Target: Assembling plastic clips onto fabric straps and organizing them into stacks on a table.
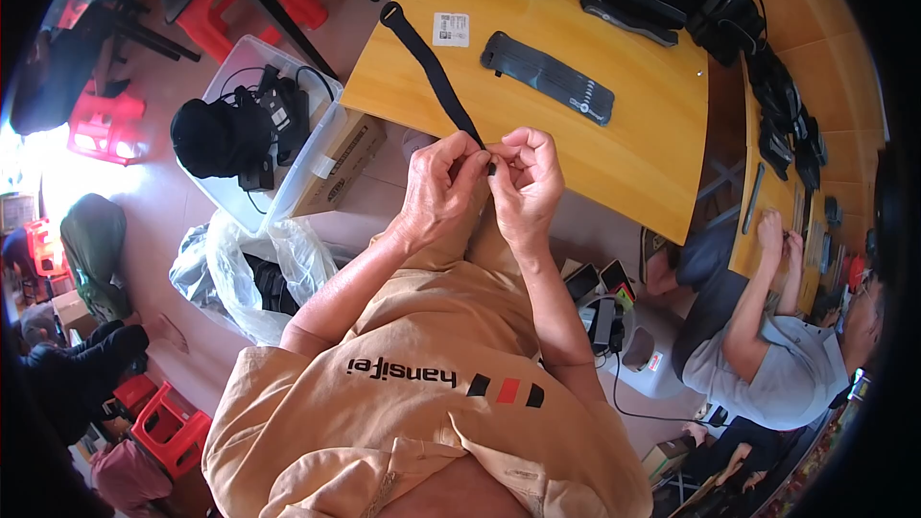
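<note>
Both hands meet just off the near edge of the table (633, 163), over the lap. Left hand (436, 187) and right hand (528, 182) are each pinched shut on the near end of the strap (432, 62) — fingertips touching. Strap's long axis runs from the pinch up and away to the left, across the table's near-left corner; its looped far end lies near a white label (451, 29). Neither hand is nearer. A dark ribbed pad (547, 77) lies further right, untouched.
</note>
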`<move>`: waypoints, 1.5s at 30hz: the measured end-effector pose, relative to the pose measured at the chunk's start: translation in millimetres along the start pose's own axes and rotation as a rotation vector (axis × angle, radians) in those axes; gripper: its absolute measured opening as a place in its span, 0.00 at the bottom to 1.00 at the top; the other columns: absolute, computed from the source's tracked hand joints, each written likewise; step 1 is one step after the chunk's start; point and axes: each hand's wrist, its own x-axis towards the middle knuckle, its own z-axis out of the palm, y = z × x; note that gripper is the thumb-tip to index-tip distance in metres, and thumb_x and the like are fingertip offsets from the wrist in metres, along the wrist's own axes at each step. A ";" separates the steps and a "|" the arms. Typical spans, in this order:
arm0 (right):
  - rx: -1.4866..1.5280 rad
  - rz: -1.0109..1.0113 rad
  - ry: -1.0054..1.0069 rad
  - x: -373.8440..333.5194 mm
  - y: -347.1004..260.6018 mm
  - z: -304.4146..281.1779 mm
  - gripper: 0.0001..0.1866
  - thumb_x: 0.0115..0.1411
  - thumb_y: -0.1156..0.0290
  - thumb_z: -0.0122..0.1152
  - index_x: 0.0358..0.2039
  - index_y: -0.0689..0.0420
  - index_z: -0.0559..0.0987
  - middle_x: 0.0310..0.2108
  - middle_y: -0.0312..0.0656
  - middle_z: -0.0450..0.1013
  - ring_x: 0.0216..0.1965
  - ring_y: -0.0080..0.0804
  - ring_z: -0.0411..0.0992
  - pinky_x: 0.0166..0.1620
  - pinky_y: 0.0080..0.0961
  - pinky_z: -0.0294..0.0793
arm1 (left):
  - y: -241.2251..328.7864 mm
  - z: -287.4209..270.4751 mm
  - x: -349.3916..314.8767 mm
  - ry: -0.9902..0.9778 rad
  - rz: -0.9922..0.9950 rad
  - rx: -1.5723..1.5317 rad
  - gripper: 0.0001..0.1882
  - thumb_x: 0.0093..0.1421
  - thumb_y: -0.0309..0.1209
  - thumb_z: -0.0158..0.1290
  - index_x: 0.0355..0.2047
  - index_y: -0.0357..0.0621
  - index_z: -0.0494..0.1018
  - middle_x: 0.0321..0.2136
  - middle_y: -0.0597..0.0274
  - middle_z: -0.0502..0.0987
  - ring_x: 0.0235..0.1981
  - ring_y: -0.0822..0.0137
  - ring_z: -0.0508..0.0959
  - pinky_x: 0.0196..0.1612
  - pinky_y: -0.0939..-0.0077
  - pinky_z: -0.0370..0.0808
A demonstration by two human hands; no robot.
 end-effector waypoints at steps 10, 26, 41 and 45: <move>0.096 0.085 -0.004 7.8 -12.3 -8.1 0.15 0.53 0.90 0.49 0.41 0.61 0.64 0.30 0.39 0.72 0.31 0.18 0.70 0.35 0.14 0.72 | -9.0 1.1 -2.1 -0.085 -0.095 -0.248 0.08 0.58 0.27 0.50 0.25 0.34 0.68 0.16 0.64 0.67 0.20 0.79 0.63 0.23 0.83 0.63; 0.170 0.242 -0.175 6.5 -16.0 -18.5 0.05 0.54 0.84 0.58 0.33 0.69 0.77 0.32 0.40 0.73 0.32 0.22 0.73 0.37 0.15 0.74 | 1.2 -7.6 1.6 -0.111 -0.167 -0.305 0.10 0.60 0.28 0.48 0.24 0.34 0.68 0.18 0.67 0.70 0.20 0.81 0.65 0.23 0.85 0.63; 0.033 0.099 -0.152 4.1 -18.4 -6.4 0.02 0.57 0.83 0.51 0.31 0.65 0.72 0.27 0.37 0.70 0.28 0.18 0.72 0.33 0.14 0.73 | 6.3 -16.7 7.1 -0.197 -0.228 -0.445 0.10 0.59 0.30 0.49 0.24 0.36 0.66 0.17 0.65 0.70 0.21 0.79 0.65 0.24 0.81 0.64; -0.214 0.037 -0.121 0.7 -21.2 -8.4 0.02 0.58 0.81 0.53 0.32 0.64 0.73 0.27 0.31 0.68 0.28 0.14 0.65 0.33 0.12 0.67 | 15.7 -22.9 9.5 -0.179 -0.127 -0.061 0.18 0.57 0.37 0.54 0.18 0.37 0.65 0.13 0.65 0.66 0.17 0.76 0.63 0.21 0.79 0.62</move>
